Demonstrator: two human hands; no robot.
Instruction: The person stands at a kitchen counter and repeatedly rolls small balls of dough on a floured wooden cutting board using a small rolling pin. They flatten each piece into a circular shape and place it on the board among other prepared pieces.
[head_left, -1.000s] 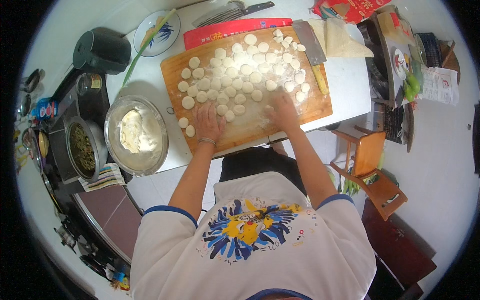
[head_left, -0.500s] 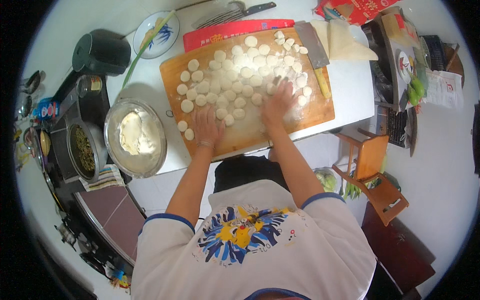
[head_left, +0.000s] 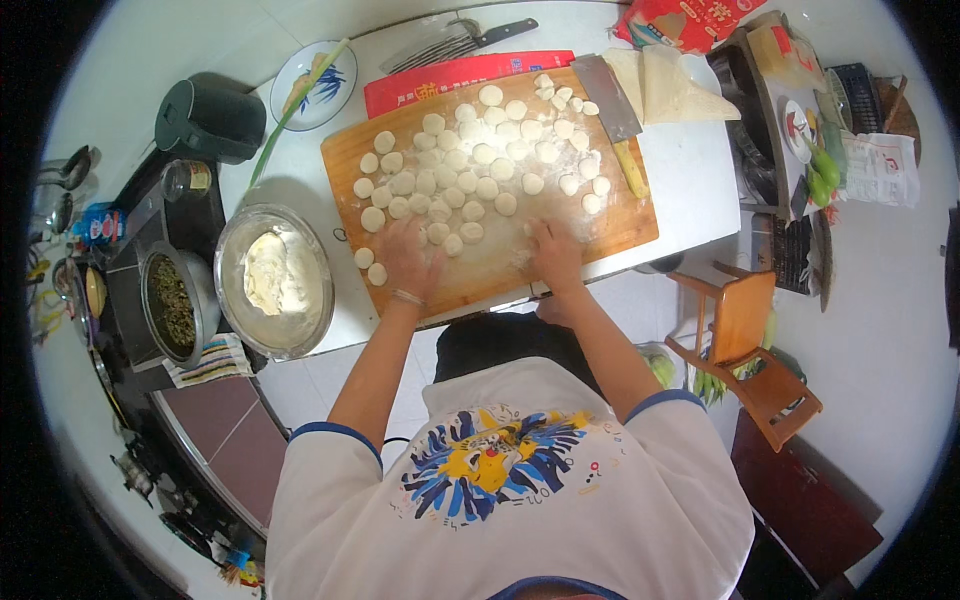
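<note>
A wooden cutting board (head_left: 600,225) carries many flattened round dough pieces (head_left: 487,188) dusted with flour. My left hand (head_left: 408,255) rests flat at the board's near left, fingers spread and slightly blurred, beside the discs. At the near middle, my right hand (head_left: 556,252) is bent down with its fingertips drawn together at a small pale piece of dough (head_left: 529,229), mostly covered by the fingers. Smaller uncut-looking lumps (head_left: 550,88) sit at the far right of the board, next to a cleaver (head_left: 610,100) with a yellow handle.
To the left stands a steel bowl (head_left: 326,290) with a large dough mass (head_left: 272,275). Beyond it are a pot of chopped filling (head_left: 172,305) and a plate (head_left: 335,62) with a green onion (head_left: 270,140). A wooden chair (head_left: 740,315) stands at the right.
My right hand has drawn back toward me, uncovering a disc, and its fingers have curled in. My left hand stays nearly in place. The view has shifted slightly.
</note>
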